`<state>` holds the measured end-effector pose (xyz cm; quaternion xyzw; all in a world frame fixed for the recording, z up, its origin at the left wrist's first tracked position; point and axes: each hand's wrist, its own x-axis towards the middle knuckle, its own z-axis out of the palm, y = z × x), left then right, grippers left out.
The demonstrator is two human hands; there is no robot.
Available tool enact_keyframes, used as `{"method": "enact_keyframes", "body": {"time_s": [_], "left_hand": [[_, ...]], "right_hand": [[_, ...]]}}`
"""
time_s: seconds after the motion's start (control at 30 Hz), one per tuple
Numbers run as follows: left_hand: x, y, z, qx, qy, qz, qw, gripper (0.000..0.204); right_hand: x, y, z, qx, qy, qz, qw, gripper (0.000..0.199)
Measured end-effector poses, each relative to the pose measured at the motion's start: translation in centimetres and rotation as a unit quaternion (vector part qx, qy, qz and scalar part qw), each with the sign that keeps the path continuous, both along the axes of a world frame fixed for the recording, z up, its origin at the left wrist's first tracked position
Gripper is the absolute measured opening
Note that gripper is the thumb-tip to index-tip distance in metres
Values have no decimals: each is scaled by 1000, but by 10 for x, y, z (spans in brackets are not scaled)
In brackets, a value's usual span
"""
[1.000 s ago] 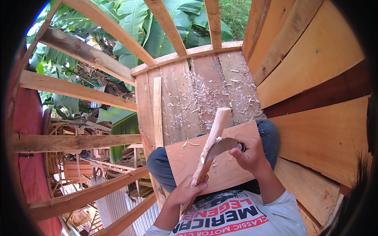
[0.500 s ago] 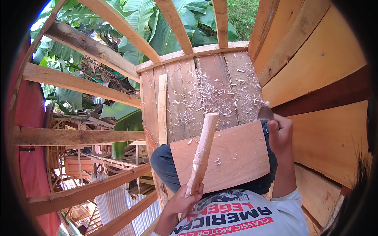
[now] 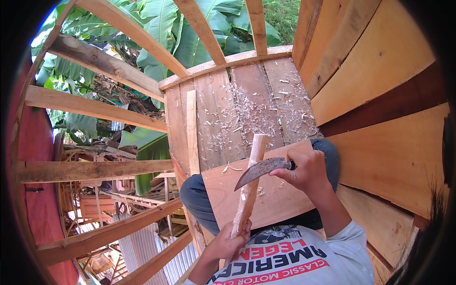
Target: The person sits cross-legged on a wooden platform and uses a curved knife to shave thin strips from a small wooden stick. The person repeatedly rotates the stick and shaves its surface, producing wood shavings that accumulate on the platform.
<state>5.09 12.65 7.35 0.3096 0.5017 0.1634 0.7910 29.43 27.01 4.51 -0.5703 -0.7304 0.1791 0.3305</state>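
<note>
My left hand [image 3: 232, 242] is wrapped round the lower part of a pale, rough-cut wooden stick [image 3: 246, 204], which slants up and away from me. In my right hand [image 3: 308, 170] is a knife [image 3: 260, 172] with a broad, dark-stained, curved blade, its tip pointing left. The blade crosses over the upper half of the stick; whether the edge touches the wood, I cannot tell. Under both lies a flat wooden board [image 3: 280, 204] across my lap, with a few shavings on it.
Curled wood shavings [image 3: 256, 111] cover much of the plank floor [image 3: 180, 123] ahead. A loose wooden strip [image 3: 192, 133] lies there on the left. Plank walls [image 3: 394, 156] rise close on the right; spaced wooden bars [image 3: 95, 171] stand on the left, with banana leaves [image 3: 161, 42] beyond.
My right hand has swung left from beside the board's right edge, bringing the knife across the stick. My left hand keeps its hold on the stick, nearly in place.
</note>
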Motion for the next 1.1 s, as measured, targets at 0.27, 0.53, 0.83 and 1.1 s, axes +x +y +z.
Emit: {"method": "enact_keyframes", "body": {"time_s": [0.27,0.53,0.83,1.1], "left_hand": [[-11,-18,-9,-9,-10,91,996,13],[4,2,-2,5,-16,46,999,14],[4,-1,-6,-7,-16,32,999,18],[22,-21,-10,141,-17,-115,983,21]], "right_hand": [[57,16,-9,-83,180,-108,974,65],[-7,-43,2,-49,-13,72,996,61],[0,-12,-15,56,-50,44,996,70],[67,46,-22,-58,106,-225,967,68]]}}
